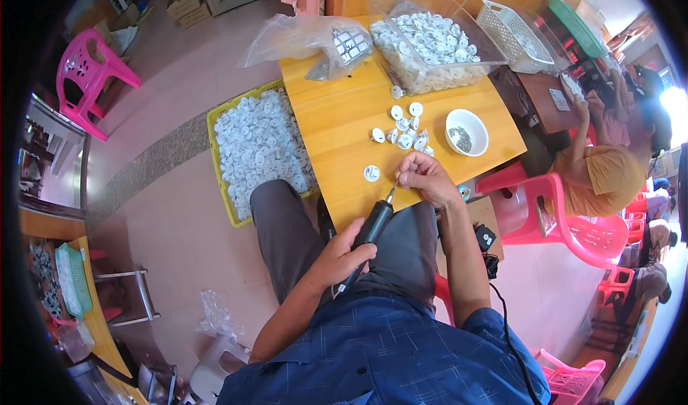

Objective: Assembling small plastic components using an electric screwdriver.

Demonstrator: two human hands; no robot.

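Note:
My left hand (pixel 350 253) is wrapped round a black electric screwdriver (pixel 374 224), held above my lap with its bit pointing up and away from me. At the bit's tip, my right hand (pixel 428 178) has thumb and fingers pinched together; whatever small thing they hold is too small to make out. On the yellow wooden table (pixel 337 140), one round white plastic part (pixel 371 173) lies by itself, left of my right hand. Beyond it sits a loose group of similar white parts (pixel 405 141). A white bowl (pixel 481 122) of small metal pieces, apparently screws, stands to the right.
A clear bin (pixel 437 75) full of white parts stands at the table's far side, beside a plastic bag (pixel 301 43). Left of the table, a yellow crate (pixel 215 147) holds many white parts. A pink chair (pixel 573 226) and a seated co-worker (pixel 609 168) are on the right.

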